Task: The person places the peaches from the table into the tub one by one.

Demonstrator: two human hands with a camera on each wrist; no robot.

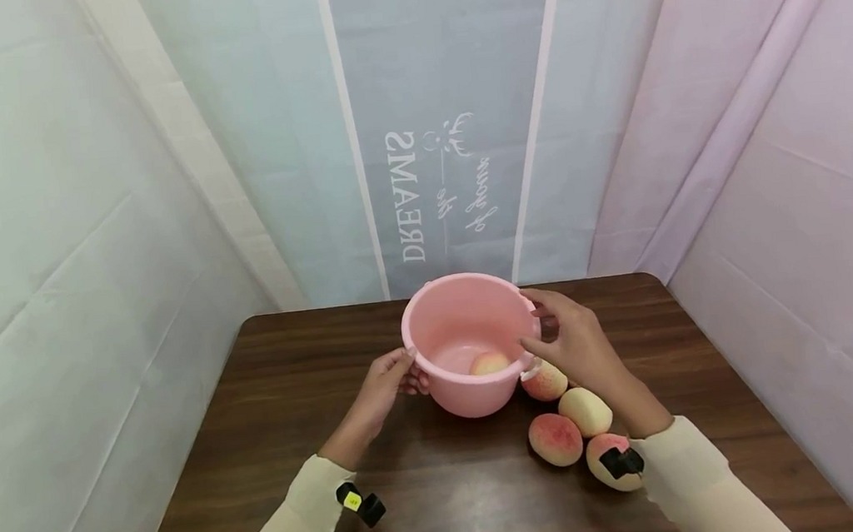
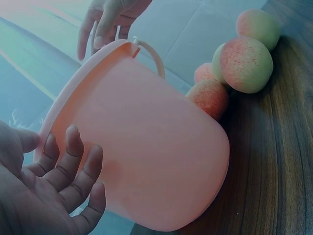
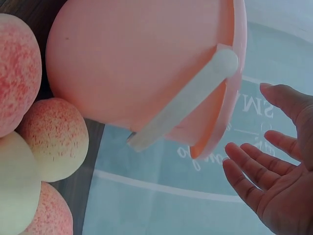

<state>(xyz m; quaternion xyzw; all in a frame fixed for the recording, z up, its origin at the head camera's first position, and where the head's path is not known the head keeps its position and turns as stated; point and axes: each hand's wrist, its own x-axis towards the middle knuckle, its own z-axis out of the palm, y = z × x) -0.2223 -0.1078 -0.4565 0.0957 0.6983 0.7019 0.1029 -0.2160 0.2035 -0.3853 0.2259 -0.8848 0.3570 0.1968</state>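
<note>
A pink plastic bucket (image 1: pixel 475 400) stands on the table with one peach (image 1: pixel 490 364) at its bottom. My left hand (image 1: pixel 383 386) pinches its left rim, the thumb on the edge and the fingers curled beneath. At the right rim is my right hand (image 1: pixel 579 342), thumb and fingers spread; in the right wrist view that hand (image 3: pixel 279 176) is apart from the bucket and holds nothing. The bucket's white handle (image 3: pixel 183 103) hangs down its right side. Beside the bucket lie several more peaches, the nearest one (image 1: pixel 544 382) next to its wall.
Under my right forearm are a pale peach (image 1: pixel 585 411), a red one (image 1: pixel 555 439) and another (image 1: pixel 604 469) partly behind the wrist camera. The dark wooden table (image 1: pixel 292 377) ends at a printed curtain (image 1: pixel 448 64) at the back, with pale fabric walls on both sides.
</note>
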